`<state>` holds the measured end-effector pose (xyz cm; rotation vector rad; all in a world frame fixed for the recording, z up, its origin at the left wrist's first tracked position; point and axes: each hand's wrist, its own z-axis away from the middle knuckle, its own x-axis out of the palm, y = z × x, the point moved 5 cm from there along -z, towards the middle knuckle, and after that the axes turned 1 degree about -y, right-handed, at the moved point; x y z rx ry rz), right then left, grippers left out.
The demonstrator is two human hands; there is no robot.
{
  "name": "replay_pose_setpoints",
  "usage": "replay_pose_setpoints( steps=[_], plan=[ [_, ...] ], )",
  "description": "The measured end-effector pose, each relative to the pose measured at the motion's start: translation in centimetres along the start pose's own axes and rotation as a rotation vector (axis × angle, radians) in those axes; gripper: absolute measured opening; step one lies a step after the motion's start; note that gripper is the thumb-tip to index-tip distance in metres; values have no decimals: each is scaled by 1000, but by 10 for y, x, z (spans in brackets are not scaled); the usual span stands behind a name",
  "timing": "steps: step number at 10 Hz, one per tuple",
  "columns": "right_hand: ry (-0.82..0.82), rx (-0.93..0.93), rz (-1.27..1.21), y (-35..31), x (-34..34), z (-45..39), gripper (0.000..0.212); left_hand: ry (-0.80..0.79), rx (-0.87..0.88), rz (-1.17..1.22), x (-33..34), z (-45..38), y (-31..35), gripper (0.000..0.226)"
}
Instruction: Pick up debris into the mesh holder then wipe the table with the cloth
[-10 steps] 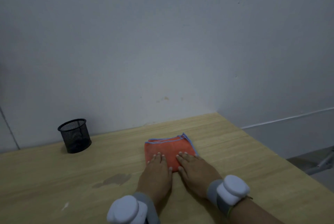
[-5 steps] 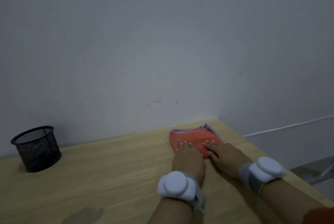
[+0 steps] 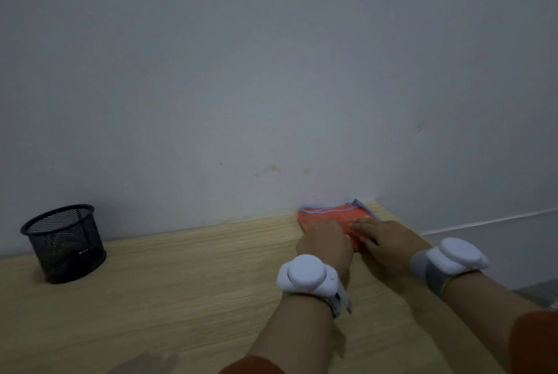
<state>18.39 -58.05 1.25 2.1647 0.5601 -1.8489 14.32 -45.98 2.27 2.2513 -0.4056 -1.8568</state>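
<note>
- Our left hand [image 3: 324, 242] and right hand [image 3: 389, 245] lie flat, fingers straight, pressing the orange cloth [image 3: 335, 216]; neither one grips it.
- Cloth sits folded at the far right corner of the worktop [image 3: 196, 277], its far edge touching or almost touching the wall [image 3: 271, 72]; we can't tell which.
- Risk: pushing further forward jams the cloth on the wall and bunches the fold.
- Risk: the right edge of the worktop runs just beside our right hand; a stroke that way would likely drop the cloth over the edge.
- Risk: flat palms only, so the cloth may slip out from under them on a fast pull.
- Open room: bare wood toward the left and the near edge; best strokes go there.
- Black mesh holder [image 3: 65, 242] stands upright by the far left edge, well apart; a long leftward sweep could knock it.
- Dark mark [image 3: 145, 364] at the near edge looks unwiped, blurry.
</note>
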Motion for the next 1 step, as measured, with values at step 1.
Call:
replay_pose_setpoints(
  steps=[1],
  plan=[
    [7, -36, 1, -18, -8, 3, 43, 23, -39, -13, -13, 11, -9, 31]
  ],
)
